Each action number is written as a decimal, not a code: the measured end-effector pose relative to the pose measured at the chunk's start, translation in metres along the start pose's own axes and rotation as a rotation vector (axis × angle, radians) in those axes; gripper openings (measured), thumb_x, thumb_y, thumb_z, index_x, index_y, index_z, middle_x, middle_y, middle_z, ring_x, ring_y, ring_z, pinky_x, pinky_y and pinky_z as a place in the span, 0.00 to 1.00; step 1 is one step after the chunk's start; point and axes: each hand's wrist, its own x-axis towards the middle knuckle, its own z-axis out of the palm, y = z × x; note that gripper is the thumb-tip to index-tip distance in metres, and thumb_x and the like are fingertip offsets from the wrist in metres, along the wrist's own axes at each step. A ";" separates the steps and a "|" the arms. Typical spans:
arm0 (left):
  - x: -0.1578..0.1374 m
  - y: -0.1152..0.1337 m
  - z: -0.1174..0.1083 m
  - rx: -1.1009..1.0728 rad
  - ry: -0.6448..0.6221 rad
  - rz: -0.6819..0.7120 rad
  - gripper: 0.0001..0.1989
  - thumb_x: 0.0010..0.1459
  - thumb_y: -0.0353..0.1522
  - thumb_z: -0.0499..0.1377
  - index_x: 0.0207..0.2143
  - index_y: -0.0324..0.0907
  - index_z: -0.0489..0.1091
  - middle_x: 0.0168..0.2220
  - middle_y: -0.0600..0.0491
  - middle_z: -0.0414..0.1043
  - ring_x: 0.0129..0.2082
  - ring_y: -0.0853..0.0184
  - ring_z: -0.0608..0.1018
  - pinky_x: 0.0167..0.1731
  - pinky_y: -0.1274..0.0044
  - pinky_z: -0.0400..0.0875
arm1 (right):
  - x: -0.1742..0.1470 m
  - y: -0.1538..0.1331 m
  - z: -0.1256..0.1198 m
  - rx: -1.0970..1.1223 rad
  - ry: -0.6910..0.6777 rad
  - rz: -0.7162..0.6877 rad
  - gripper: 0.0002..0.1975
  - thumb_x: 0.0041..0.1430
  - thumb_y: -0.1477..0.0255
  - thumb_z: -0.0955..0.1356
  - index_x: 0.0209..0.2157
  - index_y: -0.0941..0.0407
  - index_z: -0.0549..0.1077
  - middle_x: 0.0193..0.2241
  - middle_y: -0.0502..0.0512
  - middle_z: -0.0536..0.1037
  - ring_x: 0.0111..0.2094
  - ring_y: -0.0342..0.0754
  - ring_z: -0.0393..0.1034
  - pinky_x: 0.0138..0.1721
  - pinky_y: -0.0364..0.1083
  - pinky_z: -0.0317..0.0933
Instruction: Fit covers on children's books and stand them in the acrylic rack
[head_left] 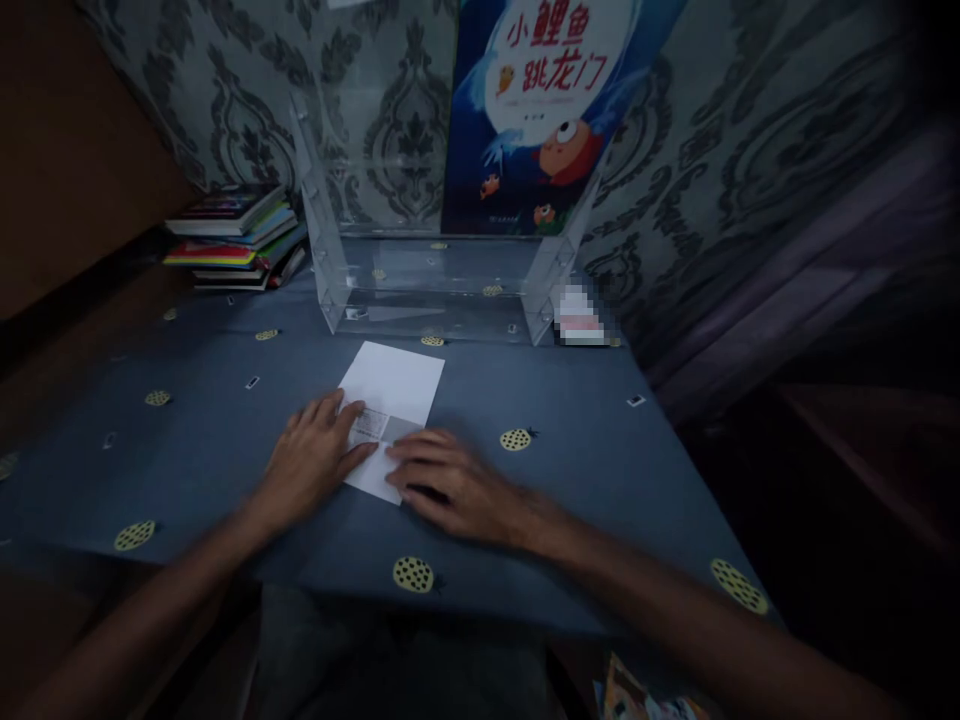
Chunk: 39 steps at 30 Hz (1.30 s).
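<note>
Table covered in a dark blue-grey cloth with yellow pineapple motifs, dimly lit; clock directions read from the white sheet of paper, twelve pointing away from the person; nearest, between four and five o'clock, a brightly coloured printed item, below the table's edge and partly cut off by the frame; right hand, at four o'clock, fingers bent, their tips at the sheet's near right part, whether pinching or merely resting cannot be told; left hand, between eight and nine, fingers loosely extended and released, laid over the sheet's left edge, thumb towards its middle; white sheet of paper, one, at the dial's centre, on the cloth between the hands, bearing a small printed patch and a grey area, print too small to read; small item, pixelated, at two o'clock, beside the stand's right foot; clear stand, tiered, at twelve; stack of books, at eleven, spines of mixed colours; picture book, at one, upright in the stand, blue cover with orange fish and red Chinese title; patterned wallpaper, dark damask motifs, behind all.
</note>
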 end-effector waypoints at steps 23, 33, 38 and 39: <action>0.033 -0.016 0.015 -0.065 -0.007 0.023 0.26 0.67 0.42 0.55 0.62 0.38 0.66 0.66 0.35 0.64 0.64 0.48 0.69 0.59 0.55 0.66 | 0.107 0.065 0.009 -0.369 -0.052 0.435 0.21 0.71 0.76 0.61 0.62 0.63 0.68 0.65 0.68 0.67 0.70 0.54 0.56 0.71 0.58 0.48; 0.031 -0.016 0.019 -0.090 0.018 -0.007 0.25 0.67 0.42 0.54 0.62 0.41 0.68 0.67 0.38 0.64 0.63 0.48 0.71 0.58 0.56 0.67 | 0.043 0.025 0.003 -0.490 0.028 0.568 0.21 0.70 0.72 0.63 0.62 0.62 0.68 0.65 0.69 0.67 0.69 0.57 0.57 0.70 0.58 0.52; 0.032 -0.015 0.015 -0.102 -0.018 -0.026 0.27 0.66 0.43 0.53 0.62 0.41 0.68 0.67 0.40 0.64 0.63 0.48 0.70 0.57 0.56 0.67 | 0.037 0.003 0.007 -0.583 0.028 0.566 0.17 0.70 0.70 0.64 0.56 0.60 0.72 0.61 0.67 0.72 0.65 0.59 0.63 0.66 0.59 0.57; 0.032 -0.015 0.016 -0.100 0.000 -0.025 0.26 0.66 0.43 0.52 0.62 0.41 0.68 0.66 0.39 0.65 0.63 0.48 0.70 0.56 0.56 0.67 | 0.036 -0.001 0.009 -0.605 0.020 0.544 0.15 0.70 0.70 0.64 0.53 0.60 0.74 0.58 0.66 0.75 0.62 0.59 0.66 0.64 0.58 0.59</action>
